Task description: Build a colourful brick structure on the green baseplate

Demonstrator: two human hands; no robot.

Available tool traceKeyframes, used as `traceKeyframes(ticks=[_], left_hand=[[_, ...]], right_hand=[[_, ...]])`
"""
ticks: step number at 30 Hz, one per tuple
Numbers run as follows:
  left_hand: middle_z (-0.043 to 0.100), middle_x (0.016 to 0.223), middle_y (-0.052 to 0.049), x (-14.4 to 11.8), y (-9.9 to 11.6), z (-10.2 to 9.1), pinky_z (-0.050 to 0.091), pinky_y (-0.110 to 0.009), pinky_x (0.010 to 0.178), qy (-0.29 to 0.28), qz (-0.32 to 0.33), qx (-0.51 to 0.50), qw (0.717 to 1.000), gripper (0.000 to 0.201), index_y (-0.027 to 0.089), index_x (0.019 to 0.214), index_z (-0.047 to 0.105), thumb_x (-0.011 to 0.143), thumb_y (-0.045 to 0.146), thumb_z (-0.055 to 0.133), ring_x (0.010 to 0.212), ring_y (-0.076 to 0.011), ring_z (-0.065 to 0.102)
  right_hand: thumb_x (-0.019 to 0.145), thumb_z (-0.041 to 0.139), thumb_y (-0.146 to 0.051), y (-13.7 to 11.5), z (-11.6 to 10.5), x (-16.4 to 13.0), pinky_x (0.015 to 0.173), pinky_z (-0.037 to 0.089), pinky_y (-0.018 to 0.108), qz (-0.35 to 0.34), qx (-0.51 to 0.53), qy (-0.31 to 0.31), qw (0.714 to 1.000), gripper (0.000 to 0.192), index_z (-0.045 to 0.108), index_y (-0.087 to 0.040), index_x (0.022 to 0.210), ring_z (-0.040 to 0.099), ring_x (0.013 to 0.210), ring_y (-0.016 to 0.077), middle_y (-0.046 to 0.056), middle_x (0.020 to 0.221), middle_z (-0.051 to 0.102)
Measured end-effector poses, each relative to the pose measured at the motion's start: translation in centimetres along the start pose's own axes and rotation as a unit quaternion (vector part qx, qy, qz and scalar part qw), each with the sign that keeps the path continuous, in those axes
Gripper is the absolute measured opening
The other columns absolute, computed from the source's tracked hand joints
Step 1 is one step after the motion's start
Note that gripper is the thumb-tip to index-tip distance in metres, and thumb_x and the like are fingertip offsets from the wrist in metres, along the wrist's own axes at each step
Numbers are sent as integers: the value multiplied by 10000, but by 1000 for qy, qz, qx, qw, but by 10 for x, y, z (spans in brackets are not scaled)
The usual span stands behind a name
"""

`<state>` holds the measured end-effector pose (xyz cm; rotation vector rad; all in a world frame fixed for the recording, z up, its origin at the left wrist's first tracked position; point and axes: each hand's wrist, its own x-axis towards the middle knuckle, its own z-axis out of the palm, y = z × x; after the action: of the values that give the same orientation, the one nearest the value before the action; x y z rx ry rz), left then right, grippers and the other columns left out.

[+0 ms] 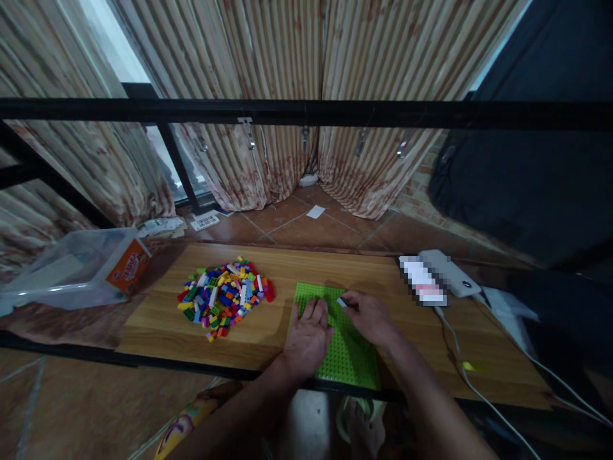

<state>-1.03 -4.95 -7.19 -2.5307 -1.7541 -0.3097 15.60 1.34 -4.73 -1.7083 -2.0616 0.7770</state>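
A green studded baseplate (349,358) lies near the front edge of the wooden board. Flat on its left part rests my left hand (309,332), fingers stretched out and nothing visible in them. Over the plate's upper right edge, my right hand (371,316) pinches a small white toy brick (341,302) between thumb and fingers. The brick is partly covered by the fingertips, and I cannot tell whether it touches the plate. To the left of the plate is a loose heap of colourful toy bricks (223,297).
A clear plastic bin (71,268) with an orange label stands at far left. On the right lie a phone (424,281) and a white power bank (450,273), with white cables (454,345) trailing over the board. A black rail (306,112) crosses behind, before curtains (268,57).
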Motion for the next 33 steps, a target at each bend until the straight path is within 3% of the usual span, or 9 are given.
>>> traceKeyframes(ticks=[7,13,20,25,33], left_hand=[[522,1399,-89,-2,-4,-2,372,-501,1063,17,-10,-61,998,422,147,1331,494,960,328,406,1303,-234,425],[636,1204,-57,10,-15,-6,444,-369,988,50,-4,-133,990,297,178,1176,594,907,187,467,1123,-189,538],[669,1083,-36,31,-23,-10,455,-311,956,43,-66,-201,976,259,192,1093,634,889,151,481,1036,-175,578],[663,1046,-41,32,-24,-11,445,-331,944,20,-40,-185,982,214,199,1052,648,915,209,484,1014,-180,567],[624,1016,-51,35,-20,-9,434,-357,878,-5,-37,-110,993,199,193,956,648,933,209,451,985,-198,543]], right_hand=[[814,459,-117,0,-1,-9,852,480,322,-28,18,-3,999,304,707,-173,981,674,912,205,83,991,740],[830,452,-119,-1,-5,-9,881,476,349,-43,-20,-51,998,324,732,-177,982,673,946,209,75,1007,745],[800,550,-170,1,-10,0,841,476,331,-16,-30,-51,998,236,746,-201,928,665,904,203,57,951,741],[690,668,-160,5,-7,-1,791,464,309,-38,-28,-61,997,318,725,-205,1000,626,842,185,49,948,693],[761,624,-175,0,2,2,727,438,280,-42,-43,-34,998,152,717,-200,879,610,784,167,39,854,682]])
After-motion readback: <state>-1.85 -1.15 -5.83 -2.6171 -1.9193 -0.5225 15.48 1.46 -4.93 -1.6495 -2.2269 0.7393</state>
